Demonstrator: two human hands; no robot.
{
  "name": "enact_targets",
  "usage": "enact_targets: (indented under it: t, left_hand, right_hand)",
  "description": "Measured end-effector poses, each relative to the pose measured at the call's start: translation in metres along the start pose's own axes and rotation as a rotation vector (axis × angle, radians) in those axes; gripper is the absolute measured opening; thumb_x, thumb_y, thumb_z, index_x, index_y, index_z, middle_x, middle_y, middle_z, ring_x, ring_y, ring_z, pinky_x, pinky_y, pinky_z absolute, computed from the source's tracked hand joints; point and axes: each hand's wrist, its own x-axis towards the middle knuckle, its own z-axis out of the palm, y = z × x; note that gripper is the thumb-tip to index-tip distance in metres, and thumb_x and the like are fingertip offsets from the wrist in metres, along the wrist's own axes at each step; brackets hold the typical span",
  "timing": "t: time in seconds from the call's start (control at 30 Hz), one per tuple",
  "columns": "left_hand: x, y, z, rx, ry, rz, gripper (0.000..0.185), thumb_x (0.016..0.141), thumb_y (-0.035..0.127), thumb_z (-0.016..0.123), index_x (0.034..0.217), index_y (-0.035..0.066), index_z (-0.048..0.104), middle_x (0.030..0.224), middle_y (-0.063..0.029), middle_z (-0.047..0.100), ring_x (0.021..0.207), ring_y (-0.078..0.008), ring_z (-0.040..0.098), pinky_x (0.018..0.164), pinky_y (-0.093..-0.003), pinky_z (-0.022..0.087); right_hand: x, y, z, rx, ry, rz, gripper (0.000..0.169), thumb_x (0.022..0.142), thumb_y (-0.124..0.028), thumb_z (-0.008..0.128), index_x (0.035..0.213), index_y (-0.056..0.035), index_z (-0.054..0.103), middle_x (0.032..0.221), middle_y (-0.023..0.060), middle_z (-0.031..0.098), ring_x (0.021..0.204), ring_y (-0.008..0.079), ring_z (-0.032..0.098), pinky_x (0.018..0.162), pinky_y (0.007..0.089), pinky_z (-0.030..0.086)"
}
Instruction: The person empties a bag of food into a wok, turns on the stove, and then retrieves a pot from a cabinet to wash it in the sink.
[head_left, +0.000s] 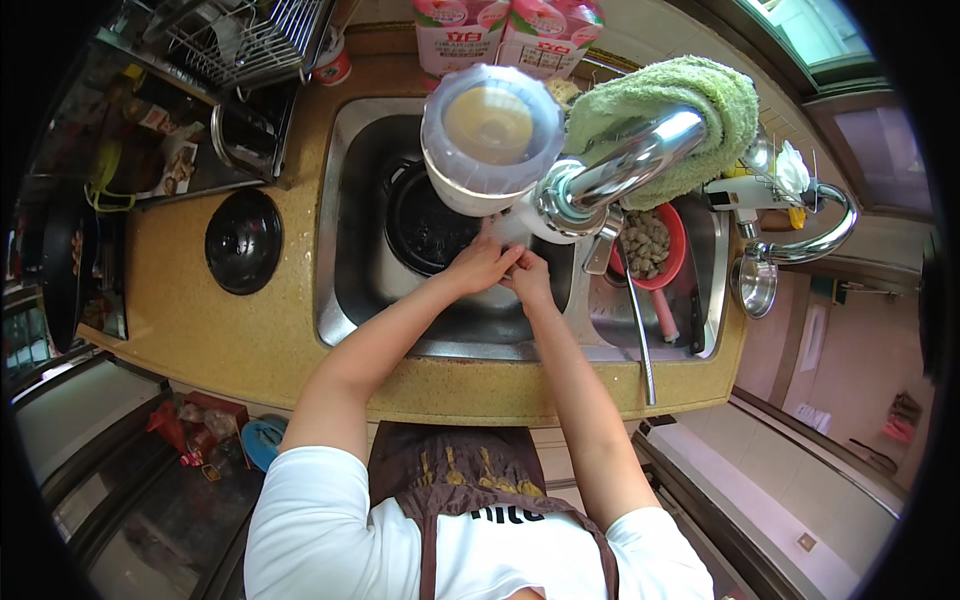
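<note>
My left hand (478, 266) and my right hand (531, 277) meet over the left basin of the steel sink (457, 347), fingertips together. Water runs beside them from under the faucet-mounted filter (491, 139), which has a translucent cap. Whatever may be between my fingers is too small and hidden to make out. A black pot (427, 225) sits in the basin just left of my left hand. To the right, a red plastic strainer (675, 232) with a pink handle holds greyish pieces of food (646, 244) that look like shrimp.
A knife (698, 300) lies at the right basin's edge; a long metal utensil (641, 337) leans across the front rim. The chrome faucet (637, 161) carries a green towel (675, 112). A black bowl (244, 240) rests on the yellow counter (187, 315). Pink-and-white detergent containers (461, 37) stand behind.
</note>
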Motion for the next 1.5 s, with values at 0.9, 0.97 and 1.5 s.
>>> enact_targets:
  t: [0.9,0.97,1.5]
  left_hand:
    - [0.005,-0.003,0.015,-0.081,0.083,-0.499,0.041,0.085,0.031,0.027,0.116,0.007,0.038,0.093,-0.0269,0.055,0.087,-0.0450,0.050,0.078,-0.0486,0.039]
    - [0.023,-0.021,0.030,-0.136,0.202,-0.407,0.041,0.085,0.031,0.028,0.116,0.006,0.038,0.089,-0.0270,0.055,0.085,-0.0451,0.051,0.076,-0.0488,0.040]
    - [-0.033,-0.007,0.007,0.625,0.451,0.105,0.042,0.074,0.025,0.049,0.107,-0.001,0.047,0.091,-0.0207,0.057,0.093,-0.0347,0.052,0.077,-0.0427,0.042]
  right_hand:
    - [-0.020,0.051,0.036,-0.582,-0.412,-0.148,0.032,0.074,0.003,0.046,0.106,0.0062,0.044,0.095,0.0123,0.055,0.091,0.0197,0.054,0.072,0.0290,0.046]
    - [-0.024,0.058,0.041,-0.538,-0.427,-0.200,0.035,0.075,-0.001,0.046,0.109,0.0052,0.045,0.104,0.0155,0.054,0.100,0.0243,0.049,0.084,0.0304,0.039]
    - [-0.003,-0.038,0.017,0.499,0.097,-0.073,0.030,0.079,-0.002,0.037,0.109,0.0003,0.043,0.107,0.0118,0.048,0.099,0.0243,0.048,0.084,0.0376,0.041]
